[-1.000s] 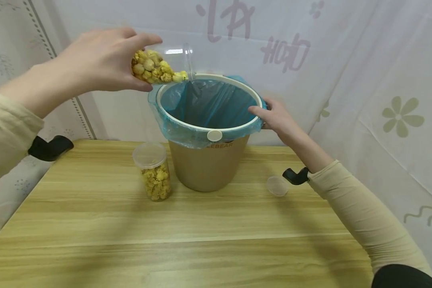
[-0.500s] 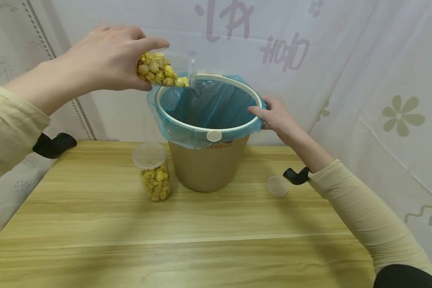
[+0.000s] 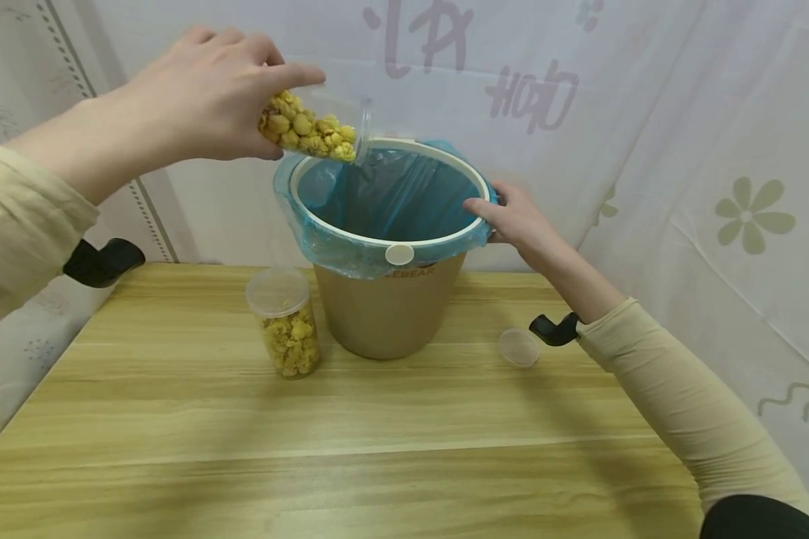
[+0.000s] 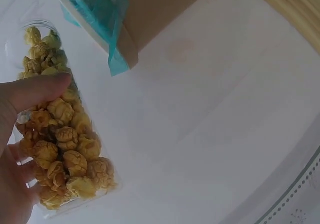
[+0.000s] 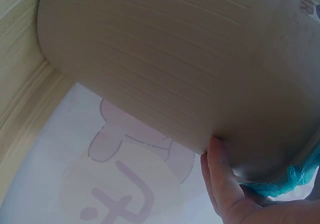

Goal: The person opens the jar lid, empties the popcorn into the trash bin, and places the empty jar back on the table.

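My left hand grips a clear jar of yellow popcorn, held nearly level with its uncapped mouth tipped slightly down over the left rim of a trash can. In the left wrist view, the thumb lies across the jar's side and popcorn fills most of its length. The tan trash can has a white rim ring and a blue bag folded over it. My right hand holds the can's right rim, thumb on top; in the right wrist view, fingers press the outer wall.
A second clear jar of popcorn, lid on, stands upright left of the can. A loose round clear lid lies to the can's right. All rest on a wooden table, with a printed white curtain behind.
My left hand has moved slightly right, and the jar's mouth has tipped lower over the can. Popcorn has slid toward the mouth. The right hand stays on the rim.
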`<action>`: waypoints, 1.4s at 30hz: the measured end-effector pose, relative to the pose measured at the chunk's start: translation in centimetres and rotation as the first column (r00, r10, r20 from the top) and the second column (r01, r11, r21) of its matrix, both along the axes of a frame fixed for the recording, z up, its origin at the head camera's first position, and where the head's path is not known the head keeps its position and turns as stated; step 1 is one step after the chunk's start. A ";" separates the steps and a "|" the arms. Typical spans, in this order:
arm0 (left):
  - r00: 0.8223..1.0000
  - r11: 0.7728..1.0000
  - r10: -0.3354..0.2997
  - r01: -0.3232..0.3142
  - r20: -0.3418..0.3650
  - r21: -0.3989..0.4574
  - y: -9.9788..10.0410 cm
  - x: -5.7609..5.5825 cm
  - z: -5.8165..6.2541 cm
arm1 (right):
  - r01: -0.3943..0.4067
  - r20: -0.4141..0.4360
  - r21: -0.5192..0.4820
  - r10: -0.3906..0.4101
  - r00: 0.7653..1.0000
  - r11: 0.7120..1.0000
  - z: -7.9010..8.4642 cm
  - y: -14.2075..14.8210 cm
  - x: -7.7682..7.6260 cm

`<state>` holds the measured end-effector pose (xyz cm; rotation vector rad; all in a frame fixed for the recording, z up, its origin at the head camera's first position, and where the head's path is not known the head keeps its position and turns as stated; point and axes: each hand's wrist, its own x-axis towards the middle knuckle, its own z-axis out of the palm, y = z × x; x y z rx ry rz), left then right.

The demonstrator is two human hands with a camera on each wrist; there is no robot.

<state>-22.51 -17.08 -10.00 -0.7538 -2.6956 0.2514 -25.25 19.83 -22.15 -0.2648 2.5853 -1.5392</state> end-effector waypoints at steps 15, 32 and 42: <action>0.994 0.993 -0.075 0.067 -0.083 -0.096 0.3 0.1 0.7 | -0.012 0.009 -0.001 0.012 1.000 1.000 0.1 -0.2 0.3; 0.975 0.972 -0.118 0.075 -0.186 -0.224 1.0 0.0 1.3 | -0.009 0.019 -0.008 0.009 1.000 1.000 0.2 -0.4 0.3; 0.973 0.967 -0.109 0.057 -0.201 -0.248 1.2 -0.1 1.3 | -0.012 0.018 -0.007 0.012 1.000 1.000 0.3 -0.5 0.3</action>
